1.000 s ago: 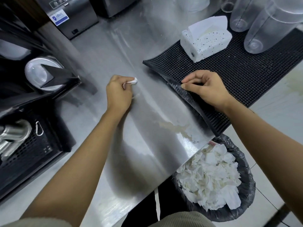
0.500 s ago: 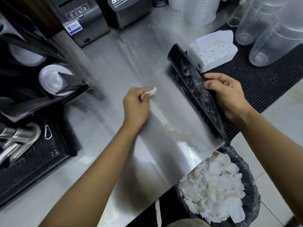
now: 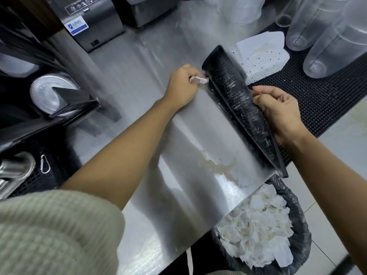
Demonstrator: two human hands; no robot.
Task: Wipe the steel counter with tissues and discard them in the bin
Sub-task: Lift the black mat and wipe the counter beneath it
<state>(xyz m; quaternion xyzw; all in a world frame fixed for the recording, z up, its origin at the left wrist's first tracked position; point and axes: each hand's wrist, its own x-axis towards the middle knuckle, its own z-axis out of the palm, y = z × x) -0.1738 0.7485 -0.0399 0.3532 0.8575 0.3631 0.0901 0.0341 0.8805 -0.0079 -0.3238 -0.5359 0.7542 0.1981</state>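
My left hand (image 3: 183,84) is closed on a small crumpled white tissue (image 3: 201,79), pressed to the steel counter (image 3: 139,80) right beside the lifted mat. With my right hand (image 3: 278,112) I grip the folded-back left edge of the black rubber mat (image 3: 236,100), whose underside shows white residue. A pale dried smear (image 3: 214,165) lies on the counter near its front edge. Below that edge stands a bin (image 3: 297,219) with a black liner, filled with used white tissues (image 3: 256,229).
A white dotted tissue box (image 3: 266,60) sits on the flat part of the mat (image 3: 317,92), with clear plastic jugs (image 3: 325,42) behind it. Grey machines (image 3: 93,24) stand at the counter's back. A black rack holding lids (image 3: 49,96) is at the left.
My right hand has lifted and folded the mat's left edge up and over. My left hand with the tissue has slid right, up to the raised mat edge.
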